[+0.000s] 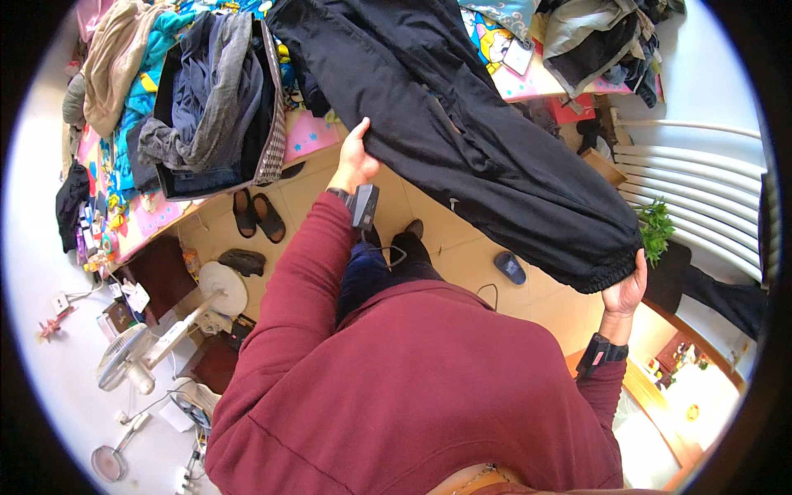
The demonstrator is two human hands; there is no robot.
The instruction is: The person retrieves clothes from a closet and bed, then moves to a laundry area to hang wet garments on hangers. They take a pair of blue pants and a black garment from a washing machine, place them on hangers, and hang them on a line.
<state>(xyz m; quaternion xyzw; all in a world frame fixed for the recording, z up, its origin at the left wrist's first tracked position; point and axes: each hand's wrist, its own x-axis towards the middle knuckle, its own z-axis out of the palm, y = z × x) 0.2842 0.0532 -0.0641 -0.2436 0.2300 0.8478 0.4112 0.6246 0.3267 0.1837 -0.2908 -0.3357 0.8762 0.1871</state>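
Black trousers (495,161) stretch diagonally across the upper middle, their far part on the bed and the nearer leg held up above the floor. My left hand (357,158) grips the near edge of the fabric, thumb on top. At the gathered elastic cuff, my right hand (625,289) holds the leg's end, with its fingers partly hidden behind the cloth. A small white logo (454,204) shows on the leg between my hands. Left of the trousers, a storage box with a houndstooth side (272,133) holds grey and dark blue clothes (210,93).
More clothes lie on the bed (312,135), including a beige garment (117,62) and a pile (594,37) at right. A phone (518,57) rests near its edge. Slippers (258,216) and a blue slipper (510,268) lie on the floor. A fan (133,359) stands left; a radiator (693,179) right.
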